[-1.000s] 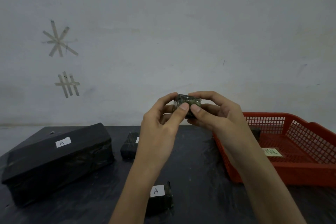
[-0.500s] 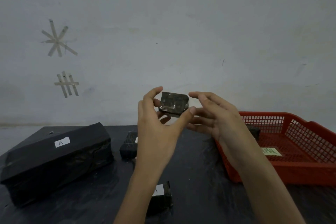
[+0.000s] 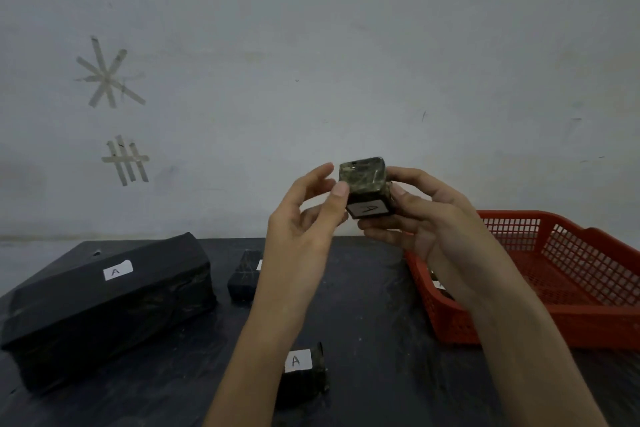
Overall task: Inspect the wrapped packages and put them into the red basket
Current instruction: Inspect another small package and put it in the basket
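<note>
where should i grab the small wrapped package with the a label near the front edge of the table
Take the small package across its two short side faces, coming straight down from above. It lies flat on the table with its label facing up and open space on both sides, though the left forearm currently crosses its left side.

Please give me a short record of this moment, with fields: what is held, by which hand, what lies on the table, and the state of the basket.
held: small package, raised above the table, white label "A" facing the camera
right hand: grips the package from the right and below
left hand: open, thumb tip against the package's left edge
table: large package at left, labelled "A"; far package; near package, labelled "A"
basket: red, at right; something dark inside, mostly hidden by the right wrist
</note>
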A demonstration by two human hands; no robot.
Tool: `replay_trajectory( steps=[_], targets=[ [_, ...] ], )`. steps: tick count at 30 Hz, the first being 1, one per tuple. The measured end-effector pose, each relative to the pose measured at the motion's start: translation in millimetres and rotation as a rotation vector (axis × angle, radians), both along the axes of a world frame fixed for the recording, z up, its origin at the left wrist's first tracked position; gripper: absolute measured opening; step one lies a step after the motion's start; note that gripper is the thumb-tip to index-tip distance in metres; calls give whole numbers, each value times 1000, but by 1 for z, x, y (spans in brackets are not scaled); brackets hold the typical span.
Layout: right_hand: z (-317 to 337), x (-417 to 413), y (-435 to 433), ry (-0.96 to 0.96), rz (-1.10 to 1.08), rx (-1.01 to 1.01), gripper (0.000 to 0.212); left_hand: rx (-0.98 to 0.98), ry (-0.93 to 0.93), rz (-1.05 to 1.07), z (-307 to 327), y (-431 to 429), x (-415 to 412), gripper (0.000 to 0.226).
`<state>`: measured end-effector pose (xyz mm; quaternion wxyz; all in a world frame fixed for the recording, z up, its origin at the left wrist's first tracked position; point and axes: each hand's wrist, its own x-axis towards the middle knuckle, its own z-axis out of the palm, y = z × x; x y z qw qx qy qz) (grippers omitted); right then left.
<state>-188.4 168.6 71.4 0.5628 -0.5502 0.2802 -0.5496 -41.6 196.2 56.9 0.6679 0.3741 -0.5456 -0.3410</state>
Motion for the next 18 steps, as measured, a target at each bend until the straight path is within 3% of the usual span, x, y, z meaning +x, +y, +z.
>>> replay_trajectory(
  steps=[5,8,11,15,18],
  targets=[
    [-1,3,0,57,15,6,38,64,-106,-23,0,0,1,16],
    [-2,4,0,65,-21,-8,32,90,-107,-47,-2,-2,2,14],
    [-3,6,1,103,-90,-27,12,112,-75,-65,-3,-2,1,10],
    [-4,8,1,97,-179,-76,14,84,-56,-66,-3,-3,0,10],
    [-3,7,2,86,-79,-98,10,56,-38,-58,-2,-3,1,14]
  ],
)
